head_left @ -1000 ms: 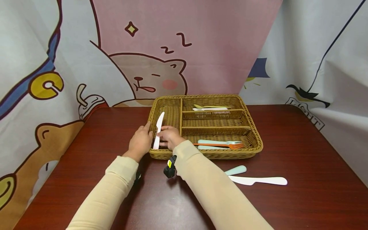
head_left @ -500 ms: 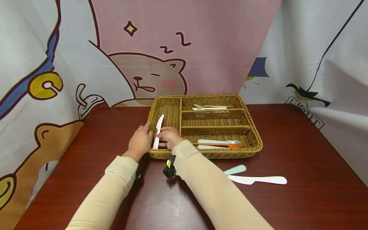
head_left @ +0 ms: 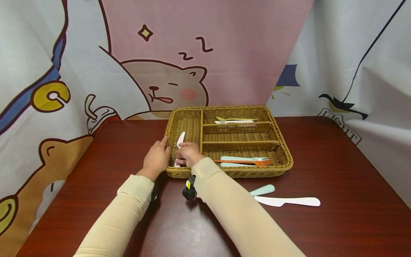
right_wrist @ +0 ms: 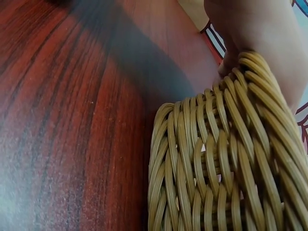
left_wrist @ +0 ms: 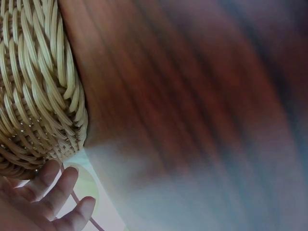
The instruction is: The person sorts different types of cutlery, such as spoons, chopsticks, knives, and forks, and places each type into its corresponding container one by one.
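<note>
In the left compartment of the wicker cutlery basket [head_left: 186, 172], a pale table knife [head_left: 181, 138] lies low and slanted, blade toward the back. My right hand [head_left: 190, 154] reaches over the front rim and holds the knife around its middle, covering part of the handle. In the right wrist view the basket wall hides most of that hand. Against the basket's left side rests my left hand [head_left: 155, 159], its thumb at the rim. The left wrist view shows its fingers [left_wrist: 65, 185] spread and loosely bent near the basket's lower edge.
The front right compartment holds an orange fork [head_left: 264, 162] and mint cutlery [head_left: 229, 158]. Yellow and white cutlery [head_left: 234, 121] lies in the back one. A white knife [head_left: 302, 201] and a mint handle [head_left: 264, 189] lie on the table in front, partly behind my right sleeve.
The knife in the left compartment has sunk lower and tilted to the right, its tip coming nearer to me. My right fingers now cover more of it. The left hand stays put.
</note>
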Demonstrator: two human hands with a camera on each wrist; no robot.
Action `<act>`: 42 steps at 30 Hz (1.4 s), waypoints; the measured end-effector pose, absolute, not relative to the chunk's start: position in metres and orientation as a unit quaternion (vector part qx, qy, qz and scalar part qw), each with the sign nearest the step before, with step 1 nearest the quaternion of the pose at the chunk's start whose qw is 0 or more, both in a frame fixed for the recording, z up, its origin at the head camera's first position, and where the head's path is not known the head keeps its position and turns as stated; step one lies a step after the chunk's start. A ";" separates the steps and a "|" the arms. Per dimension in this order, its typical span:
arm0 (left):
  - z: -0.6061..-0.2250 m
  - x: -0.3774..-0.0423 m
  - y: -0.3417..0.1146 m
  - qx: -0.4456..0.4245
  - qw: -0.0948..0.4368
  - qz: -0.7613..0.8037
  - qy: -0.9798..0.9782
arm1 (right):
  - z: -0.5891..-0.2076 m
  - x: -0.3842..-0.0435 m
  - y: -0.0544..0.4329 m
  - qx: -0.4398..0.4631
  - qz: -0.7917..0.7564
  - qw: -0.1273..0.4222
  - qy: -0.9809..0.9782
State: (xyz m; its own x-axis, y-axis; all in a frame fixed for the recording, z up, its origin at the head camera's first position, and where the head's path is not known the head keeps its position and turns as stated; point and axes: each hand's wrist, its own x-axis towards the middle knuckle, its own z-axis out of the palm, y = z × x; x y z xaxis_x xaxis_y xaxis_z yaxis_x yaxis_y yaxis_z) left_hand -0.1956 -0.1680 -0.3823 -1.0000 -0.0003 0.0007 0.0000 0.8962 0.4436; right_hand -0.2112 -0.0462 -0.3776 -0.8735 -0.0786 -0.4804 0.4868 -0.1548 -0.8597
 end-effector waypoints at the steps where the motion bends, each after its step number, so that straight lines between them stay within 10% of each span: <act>1: -0.382 -0.196 -0.168 0.000 0.002 -0.229 -0.974 | -0.378 -0.211 -0.046 0.162 -0.743 0.185 0.622; 42: -0.382 -0.196 -0.169 -0.002 -0.001 -0.235 -0.972 | -0.323 -0.177 -0.001 0.003 -0.736 0.158 0.658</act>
State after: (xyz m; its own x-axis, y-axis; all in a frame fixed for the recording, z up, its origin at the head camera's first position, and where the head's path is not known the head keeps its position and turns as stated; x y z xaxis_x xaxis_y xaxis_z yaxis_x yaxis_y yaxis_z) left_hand -0.1957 -0.1685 -0.3818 -1.0000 0.0043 -0.0015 0.0031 0.8897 0.4565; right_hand -0.1774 -0.0014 -0.3229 -0.9499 -0.2290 -0.2127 0.2368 -0.0836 -0.9679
